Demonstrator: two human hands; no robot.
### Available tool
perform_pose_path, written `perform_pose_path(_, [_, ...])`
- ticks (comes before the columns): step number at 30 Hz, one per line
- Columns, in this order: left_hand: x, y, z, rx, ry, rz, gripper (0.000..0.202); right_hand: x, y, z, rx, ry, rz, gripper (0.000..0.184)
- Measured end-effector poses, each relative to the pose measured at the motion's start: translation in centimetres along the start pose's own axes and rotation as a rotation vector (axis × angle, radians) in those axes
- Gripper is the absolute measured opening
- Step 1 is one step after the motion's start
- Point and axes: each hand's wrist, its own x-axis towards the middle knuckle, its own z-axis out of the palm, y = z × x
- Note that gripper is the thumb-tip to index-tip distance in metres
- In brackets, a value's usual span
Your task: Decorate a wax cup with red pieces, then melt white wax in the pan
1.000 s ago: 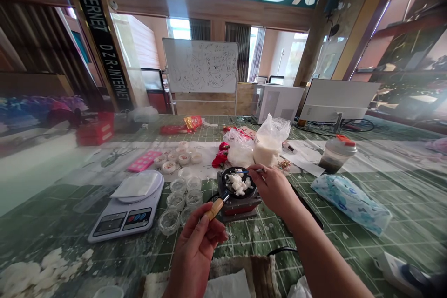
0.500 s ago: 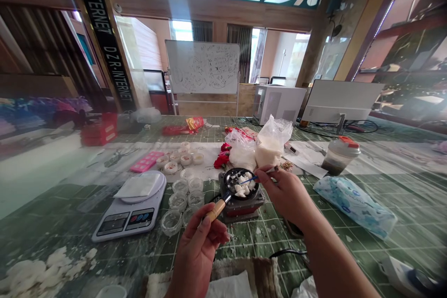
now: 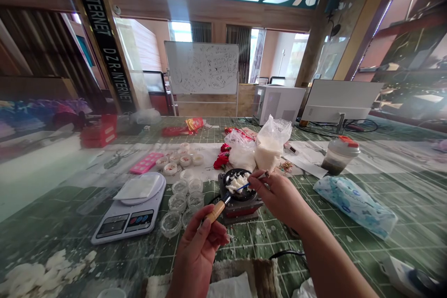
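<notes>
My left hand (image 3: 204,235) is closed around the wooden handle of a small black frying pan (image 3: 227,198). The pan rests on a dark, reddish-sided hot plate (image 3: 240,213). White chunks (image 3: 236,182), soft and crumbly in look, lie in the pan. In my right hand (image 3: 272,191) is a thin blue stick (image 3: 243,186), pinched between thumb and fingers, its tip among the chunks. The stick's upper end is partly hidden by my fingers.
Left of the pan stand several clear cups (image 3: 178,201) and a white kitchen scale (image 3: 134,209). Behind it are a bag of pale granules (image 3: 270,146) and red roses (image 3: 222,158). A tissue pack (image 3: 354,205) and lidded jug (image 3: 340,156) lie rightward; white crumbs (image 3: 45,272) cover the near left.
My right hand has moved slightly left with the stick, and the white chunks have been pushed toward the pan's left side. My left hand keeps its grip on the handle.
</notes>
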Motion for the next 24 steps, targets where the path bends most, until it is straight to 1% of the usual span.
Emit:
perform_pose_path(2, [0.1,-0.1,-0.1,0.001,0.002,0.002,0.025,0.2,0.2,0.2,0.016,0.022,0.019,0.032])
perform_pose_path(6, [0.2,-0.2,-0.2,-0.006,0.007,0.0,0.024,0.7,0.9,0.3,0.009,0.137,0.064,0.03])
perform_pose_path(11, [0.2,-0.1,-0.3,-0.015,0.021,0.002,0.026,0.8,1.3,0.0,-0.097,0.075,0.074,0.027])
perform_pose_path(15, [0.2,-0.2,-0.5,-0.02,0.014,0.0,0.027,0.8,1.5,-0.3,-0.123,0.163,0.094,0.029])
perform_pose_path(16, [0.2,-0.2,-0.5,-0.02,0.009,0.002,0.027,0.8,1.5,-0.3,-0.129,0.159,0.088,0.028])
perform_pose_path(20, [0.4,-0.2,-0.5,-0.02,0.007,0.003,0.03,0.8,1.5,-0.2,-0.144,0.065,0.079,0.026])
perform_pose_path(24, [0.5,-0.1,-0.5,-0.022,0.017,0.001,0.03,0.6,1.1,-0.2,-0.061,0.135,0.088,0.028])
